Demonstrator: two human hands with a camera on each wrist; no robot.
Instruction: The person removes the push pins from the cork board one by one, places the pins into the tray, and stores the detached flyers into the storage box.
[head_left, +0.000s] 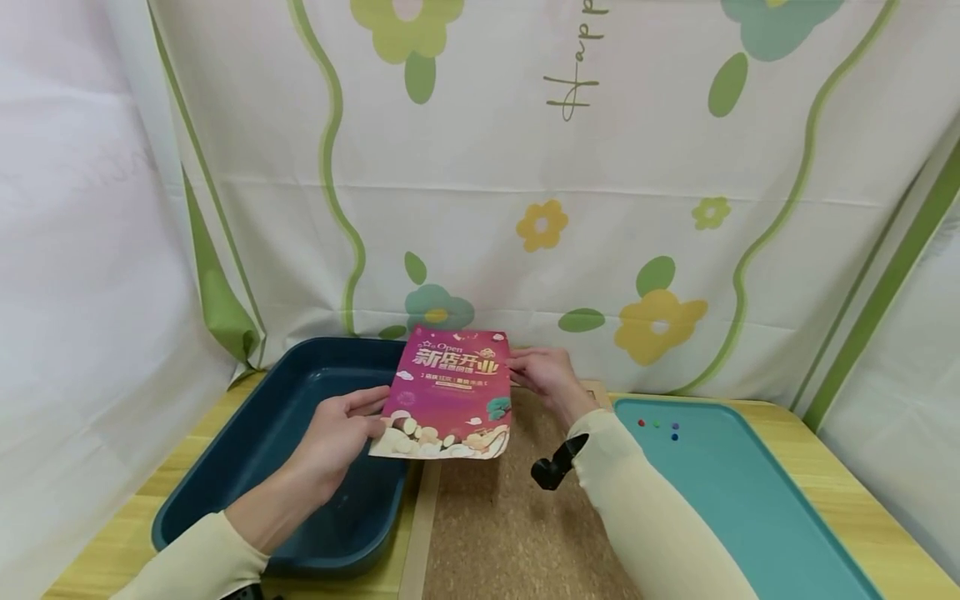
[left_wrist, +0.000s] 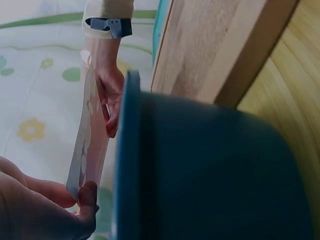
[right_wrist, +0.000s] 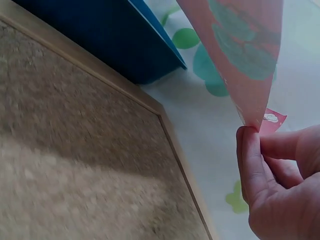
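Note:
A magenta printed flyer (head_left: 450, 408) with gold and white lettering is held up between both hands, above the edge where the blue bin and the corkboard meet. My left hand (head_left: 339, 433) pinches its left edge, thumb on one face and fingers on the other, as the left wrist view also shows. At the opposite edge my right hand (head_left: 546, 375) pinches the paper; in the right wrist view the thumb and fingertips (right_wrist: 250, 145) press it together. The flyer (left_wrist: 90, 135) bends slightly between the two grips. Beneath it lies the wood-framed corkboard (head_left: 517, 525).
The deep dark-blue bin (head_left: 225, 467) stands at the left on the wooden table (head_left: 112, 525). To the right of the corkboard lies a teal tray (head_left: 750, 492) with several small coloured pushpins (head_left: 657, 425) near its far end. A flower-patterned curtain (head_left: 465, 167) hangs behind.

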